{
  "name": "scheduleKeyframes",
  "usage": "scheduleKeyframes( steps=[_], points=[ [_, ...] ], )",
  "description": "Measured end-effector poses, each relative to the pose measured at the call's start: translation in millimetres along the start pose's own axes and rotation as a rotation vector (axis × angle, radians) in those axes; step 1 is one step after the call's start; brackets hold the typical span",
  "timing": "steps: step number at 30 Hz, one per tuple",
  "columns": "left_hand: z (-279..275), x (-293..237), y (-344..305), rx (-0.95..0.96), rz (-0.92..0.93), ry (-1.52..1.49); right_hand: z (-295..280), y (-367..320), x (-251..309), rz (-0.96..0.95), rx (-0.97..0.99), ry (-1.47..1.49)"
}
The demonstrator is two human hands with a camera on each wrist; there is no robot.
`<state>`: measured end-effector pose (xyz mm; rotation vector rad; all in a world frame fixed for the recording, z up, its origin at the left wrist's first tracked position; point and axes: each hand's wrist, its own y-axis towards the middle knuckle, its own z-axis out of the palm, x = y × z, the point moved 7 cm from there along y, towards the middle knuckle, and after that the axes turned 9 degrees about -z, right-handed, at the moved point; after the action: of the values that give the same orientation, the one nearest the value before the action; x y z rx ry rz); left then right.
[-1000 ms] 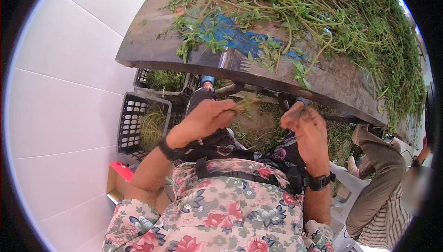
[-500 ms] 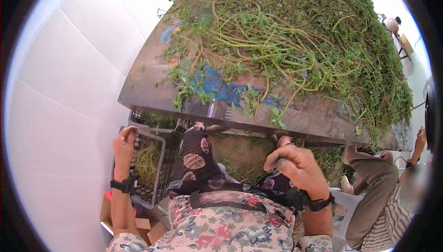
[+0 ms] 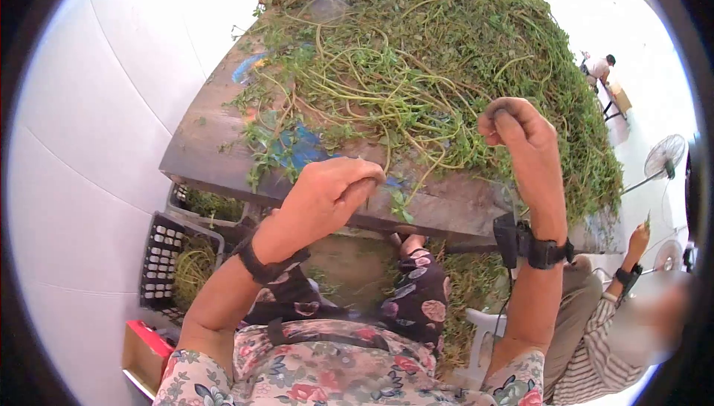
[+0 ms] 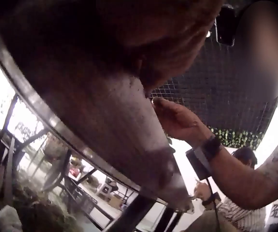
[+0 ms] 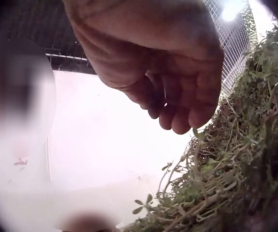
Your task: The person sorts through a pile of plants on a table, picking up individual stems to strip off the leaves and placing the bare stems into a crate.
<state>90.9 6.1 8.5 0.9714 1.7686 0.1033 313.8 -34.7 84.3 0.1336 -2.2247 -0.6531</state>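
A big heap of green leafy stems covers most of the wooden table. My right hand hovers over the right part of the heap, its fingers bent loosely downward. In the right wrist view nothing shows between those fingers, and leafy stems rise close by. My left hand is over the table's near edge, close to a few loose sprigs. Its fingers lie together, slightly bent, with no stem visible in them. The left wrist view shows that hand's underside dark and partly out of frame.
A black crate holding stems stands on the floor at left, with another crate beyond it. Below them is a red-edged cardboard box. A person in a striped top sits at right. A fan stands behind.
My left hand held a sprig, swung left to the crate, and is now back by the table edge without it. My right hand has moved forward from my lap over the heap.
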Motion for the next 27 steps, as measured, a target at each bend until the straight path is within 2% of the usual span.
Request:
scheduleKeyframes(
  steps=[6,10,14,15,18,22,25,27],
  points=[
    [-1,12,3,0.021,-0.126,-0.061,19,39,-35,0.001,0.175,-0.298],
    [-4,14,2,0.036,-0.200,-0.112,-6,67,-61,0.017,0.043,-0.345],
    [-4,14,2,0.021,-0.205,-0.127,-3,77,-88,-0.017,0.137,-0.683],
    [-4,14,2,0.009,-0.190,-0.127,1,74,-93,0.036,0.205,-0.695],
    [-4,15,1,-0.005,-0.163,-0.118,12,72,-94,0.049,0.219,-0.725],
    [-4,14,2,0.006,-0.149,-0.110,28,73,-106,0.108,0.356,-0.802],
    [-3,15,2,-0.008,-0.149,-0.109,34,72,-113,0.227,0.518,-0.781],
    [-5,15,2,-0.019,-0.141,-0.098,18,77,-114,0.168,0.262,-0.513]
  ],
)
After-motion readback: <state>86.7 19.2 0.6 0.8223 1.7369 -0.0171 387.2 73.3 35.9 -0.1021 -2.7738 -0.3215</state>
